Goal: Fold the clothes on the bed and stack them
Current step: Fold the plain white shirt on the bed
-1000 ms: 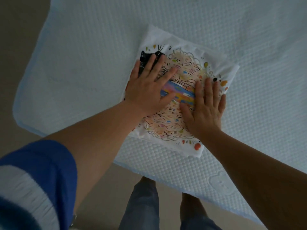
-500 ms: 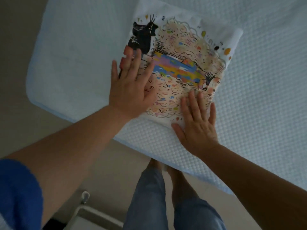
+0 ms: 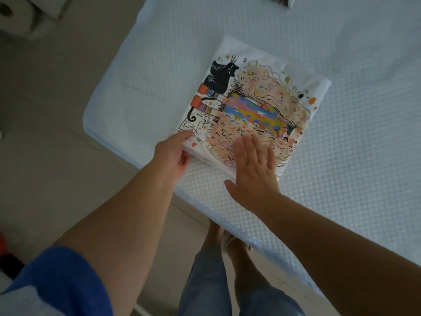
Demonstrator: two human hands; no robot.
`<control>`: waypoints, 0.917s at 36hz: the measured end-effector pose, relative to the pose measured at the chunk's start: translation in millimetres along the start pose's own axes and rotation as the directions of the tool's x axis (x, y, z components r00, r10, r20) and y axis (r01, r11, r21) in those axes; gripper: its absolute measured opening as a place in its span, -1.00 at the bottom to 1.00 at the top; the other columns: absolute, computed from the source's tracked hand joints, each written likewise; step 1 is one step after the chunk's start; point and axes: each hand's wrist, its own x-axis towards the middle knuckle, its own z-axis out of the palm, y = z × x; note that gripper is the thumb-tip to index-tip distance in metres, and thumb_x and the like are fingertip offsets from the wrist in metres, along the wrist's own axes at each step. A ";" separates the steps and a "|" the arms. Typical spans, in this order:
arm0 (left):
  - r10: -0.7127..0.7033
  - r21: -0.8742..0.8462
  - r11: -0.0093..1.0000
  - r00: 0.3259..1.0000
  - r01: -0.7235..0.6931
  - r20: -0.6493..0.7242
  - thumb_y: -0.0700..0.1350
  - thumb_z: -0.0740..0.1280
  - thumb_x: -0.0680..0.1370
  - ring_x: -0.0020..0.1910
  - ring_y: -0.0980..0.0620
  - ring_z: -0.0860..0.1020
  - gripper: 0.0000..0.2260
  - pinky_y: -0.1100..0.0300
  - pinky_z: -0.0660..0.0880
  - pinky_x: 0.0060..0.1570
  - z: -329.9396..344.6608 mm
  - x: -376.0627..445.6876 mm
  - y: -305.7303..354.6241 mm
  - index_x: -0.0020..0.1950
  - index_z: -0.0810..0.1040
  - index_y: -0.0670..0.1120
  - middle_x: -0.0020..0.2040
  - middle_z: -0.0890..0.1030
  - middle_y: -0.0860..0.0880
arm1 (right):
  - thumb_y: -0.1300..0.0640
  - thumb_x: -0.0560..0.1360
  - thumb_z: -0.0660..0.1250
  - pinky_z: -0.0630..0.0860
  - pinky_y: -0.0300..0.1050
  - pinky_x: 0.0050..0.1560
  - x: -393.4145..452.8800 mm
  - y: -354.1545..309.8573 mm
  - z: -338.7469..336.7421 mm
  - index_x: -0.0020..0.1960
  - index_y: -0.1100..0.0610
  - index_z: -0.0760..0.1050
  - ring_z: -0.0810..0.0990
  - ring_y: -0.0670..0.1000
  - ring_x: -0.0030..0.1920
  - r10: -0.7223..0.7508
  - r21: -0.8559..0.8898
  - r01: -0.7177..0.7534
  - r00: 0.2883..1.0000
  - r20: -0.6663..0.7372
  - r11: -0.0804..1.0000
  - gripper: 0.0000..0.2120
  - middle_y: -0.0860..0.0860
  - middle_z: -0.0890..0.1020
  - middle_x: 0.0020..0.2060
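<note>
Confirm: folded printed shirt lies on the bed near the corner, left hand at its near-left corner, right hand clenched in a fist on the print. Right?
Not quite. The head view shows the right hand open, fingers straight and flat on the print, not a fist. The rest holds: the folded printed shirt lies on the bed near the corner, left hand at its near-left corner.

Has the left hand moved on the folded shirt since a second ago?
Yes. The left hand has slid off the black cat print to the folded shirt's near-left corner, which it now grips.

Folded shirt (image 3: 250, 99) on bed (image 3: 353, 156) (near corner)
</note>
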 end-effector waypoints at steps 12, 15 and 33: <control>0.267 -0.175 0.960 0.903 -0.218 0.337 -0.20 0.36 0.47 0.03 -0.10 0.63 -0.73 0.08 0.55 0.03 18.3 -71.8 22.5 0.15 0.54 -0.23 0.04 0.66 -0.17 | 0.05 0.41 0.41 0.10 0.09 0.45 14.5 -32.1 -27.5 0.51 0.12 0.11 0.22 0.10 0.43 0.142 0.441 0.021 0.933 -0.332 0.897 -0.22 0.08 0.28 0.43; 0.346 -0.179 0.938 0.859 -0.299 0.378 -0.14 0.37 0.47 -0.08 -0.02 0.64 -0.77 0.18 0.56 -0.13 19.8 -87.5 34.9 0.09 0.57 -0.19 -0.03 0.67 -0.11 | 0.25 0.46 0.29 0.50 0.03 0.11 5.1 -36.4 -54.0 0.43 0.01 0.28 0.49 0.05 0.20 0.188 0.610 0.076 0.915 -0.358 0.789 -0.43 -0.01 0.48 0.27; 0.081 -0.036 0.997 0.845 -0.073 0.529 0.24 0.23 0.48 0.22 -0.07 0.53 -0.53 0.01 0.44 0.13 -46.2 0.2 112.0 0.31 0.48 0.05 0.24 0.57 -0.03 | 0.12 0.27 0.30 0.62 0.05 -0.27 45.4 -45.9 -239.8 -0.09 0.24 0.68 0.67 0.23 -0.14 0.047 0.899 -0.300 0.942 0.331 -0.319 -0.69 0.23 0.68 -0.09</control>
